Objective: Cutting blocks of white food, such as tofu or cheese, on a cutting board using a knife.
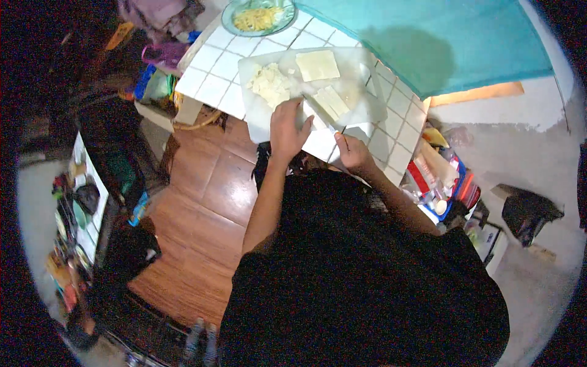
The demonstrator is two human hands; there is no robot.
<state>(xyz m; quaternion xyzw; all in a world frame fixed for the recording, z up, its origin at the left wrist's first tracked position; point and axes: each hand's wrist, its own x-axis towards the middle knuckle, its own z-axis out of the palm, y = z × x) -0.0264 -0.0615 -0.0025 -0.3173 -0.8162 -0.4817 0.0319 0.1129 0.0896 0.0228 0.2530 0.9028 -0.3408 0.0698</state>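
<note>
A pale translucent cutting board (249,67) lies on a white-tiled counter. On it are a pale yellow square slice (318,65), a second pale yellow slice (330,103) with lines across it, and a heap of pale flat pieces (269,84). My left hand (287,129) rests at the board's near edge beside the heap, thumb apart from its fingers. Closed around the handle of a knife (321,120), my right hand (353,153) is at the board's near right. The blade points toward my left fingers, next to the lined slice; its tip is hard to make out.
A glass plate (229,23) with yellow strips stands at the counter's far left. Behind the board hangs a teal cloth (471,43). A blue-rimmed basket (449,205) of packages sits right of the counter. Bags crowd its left side, above a brown tiled floor (202,214).
</note>
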